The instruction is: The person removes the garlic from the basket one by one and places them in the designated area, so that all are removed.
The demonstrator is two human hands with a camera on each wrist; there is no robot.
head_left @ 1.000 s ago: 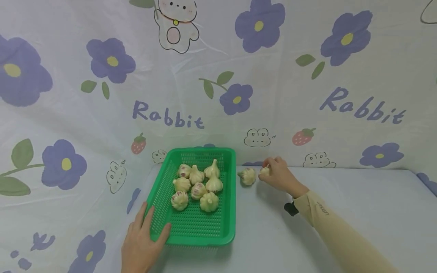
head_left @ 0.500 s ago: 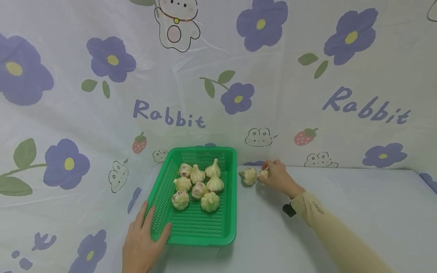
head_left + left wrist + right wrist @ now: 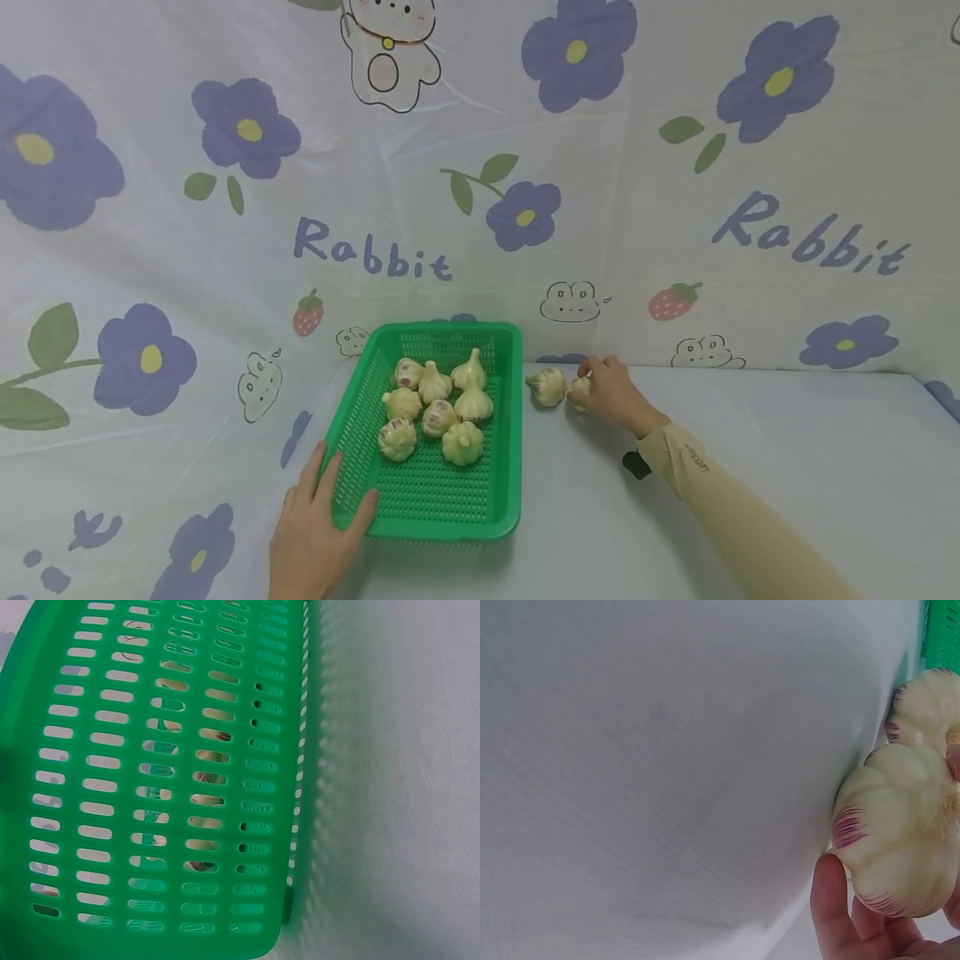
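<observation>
Head view: on the white table (image 3: 795, 467), a rectangular green perforated plastic basket (image 3: 435, 528) stands toward the far left corner. Your left hand (image 3: 315, 521) rests, fingers spread, on its near left corner, seemingly steadying it. Your right hand (image 3: 617, 396) pinches a round, cream-white garlic bulb (image 3: 896, 825) near the table's far edge, a second bulb (image 3: 551, 387) just beside it; eight bulbs (image 3: 439, 418) lie in the basket, probably against rolling.

The white table (image 3: 577, 517) bears a green basket (image 3: 513, 458) and garlic bulb (image 3: 551, 387).
</observation>
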